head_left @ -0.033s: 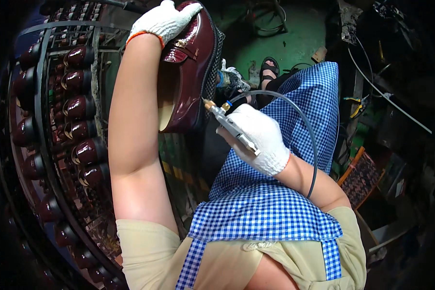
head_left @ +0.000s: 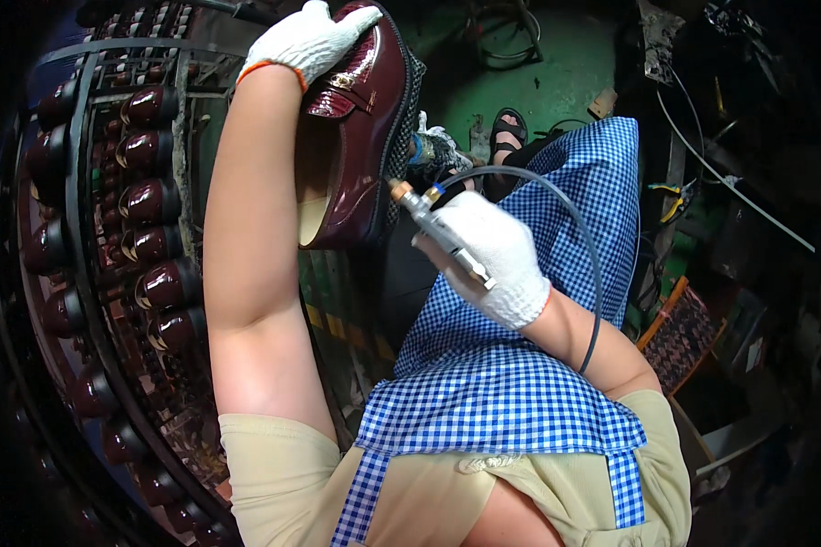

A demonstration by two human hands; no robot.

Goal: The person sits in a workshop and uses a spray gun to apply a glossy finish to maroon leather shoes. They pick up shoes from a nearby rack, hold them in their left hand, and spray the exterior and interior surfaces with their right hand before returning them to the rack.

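Note:
My left hand (head_left: 306, 41), in a white knit glove, grips the toe end of a glossy burgundy loafer (head_left: 360, 159) at the upper middle. The shoe has a metal buckle ornament, a pale insole and a dark textured sole edge; its heel end points toward me. Some of my left fingers are hidden. In my gloved right hand (head_left: 497, 260) is a small metal spray gun (head_left: 438, 228), its brass-coloured tip just right of the shoe's side, apart from it. A thin dark hose (head_left: 596, 273) curves from the gun round to my right forearm.
A metal rack (head_left: 80, 164) on the left carries rows of glossy burgundy shoes (head_left: 150, 202). Below the loafer, feet show, one in a black sandal (head_left: 508, 132), on green floor (head_left: 575, 55). To the right are a yellow-handled tool (head_left: 673, 208) and a patterned seat (head_left: 689, 333).
My right hand has shifted slightly right with the spray gun, so the tip sits a little farther from the shoe. My left hand and the loafer have hardly moved.

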